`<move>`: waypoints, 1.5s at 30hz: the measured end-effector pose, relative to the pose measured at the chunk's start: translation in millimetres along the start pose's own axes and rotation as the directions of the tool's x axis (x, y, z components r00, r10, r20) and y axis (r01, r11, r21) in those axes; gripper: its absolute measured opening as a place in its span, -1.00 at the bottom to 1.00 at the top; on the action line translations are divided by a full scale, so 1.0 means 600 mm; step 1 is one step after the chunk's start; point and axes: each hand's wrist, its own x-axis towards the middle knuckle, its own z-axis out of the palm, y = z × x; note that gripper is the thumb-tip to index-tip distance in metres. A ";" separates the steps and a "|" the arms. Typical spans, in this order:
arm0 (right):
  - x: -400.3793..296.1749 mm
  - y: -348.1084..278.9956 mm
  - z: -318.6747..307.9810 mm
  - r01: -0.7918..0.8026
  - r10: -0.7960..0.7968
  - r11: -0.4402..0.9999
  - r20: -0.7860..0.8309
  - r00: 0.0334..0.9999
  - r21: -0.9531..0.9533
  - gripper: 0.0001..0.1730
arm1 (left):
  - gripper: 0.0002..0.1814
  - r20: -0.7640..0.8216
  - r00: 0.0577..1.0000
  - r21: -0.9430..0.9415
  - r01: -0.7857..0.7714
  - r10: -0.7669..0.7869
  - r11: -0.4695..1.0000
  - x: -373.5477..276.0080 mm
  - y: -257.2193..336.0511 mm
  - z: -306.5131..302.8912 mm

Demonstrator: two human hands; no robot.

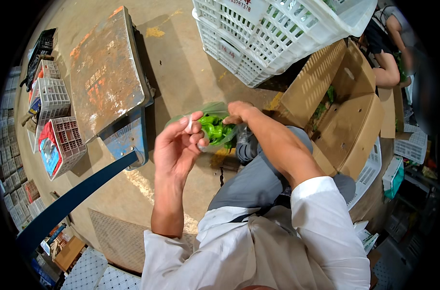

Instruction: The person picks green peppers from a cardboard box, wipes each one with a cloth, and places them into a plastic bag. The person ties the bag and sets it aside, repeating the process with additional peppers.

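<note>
My left hand (180,139) pinches the edge of a clear plastic bag (209,108) between thumb and fingers. Inside the bag are several bright green peppers (213,128). At the bag's right side is my right hand (240,111), its fingers curled and touching the bag or peppers. Whether it grips anything cannot be made out. Close to my right forearm stands an open cardboard box (345,119), with some green peppers and leaves (320,108) partly visible inside.
A rusty platform scale (104,72) stands at the left, its blue post (78,197) slanting toward me. Stacked white plastic crates (249,47) rise ahead. More crates (62,145) line the far left. Another person (388,47) is at the upper right.
</note>
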 end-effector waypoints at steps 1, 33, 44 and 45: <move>0.000 0.005 -0.005 0.005 -0.005 1.000 0.000 1.000 -0.026 -0.67 | -0.45 0.033 0.999 0.008 -0.020 0.020 1.000 -0.017 0.012 0.014; 0.007 0.053 -0.099 -0.225 0.328 0.889 -0.213 0.920 0.398 -0.66 | -0.08 -0.189 0.637 0.981 0.148 0.747 0.122 0.345 -0.197 -0.434; 0.011 0.065 -0.114 -0.203 0.277 0.883 -0.121 0.953 0.423 -0.66 | -0.62 -0.511 0.791 0.789 0.587 0.336 -0.183 0.397 -0.293 -0.530; 0.013 0.062 -0.117 -0.202 0.266 0.888 -0.104 0.958 0.414 -0.66 | -0.66 -0.542 0.797 0.788 0.592 0.265 -0.168 0.391 -0.290 -0.534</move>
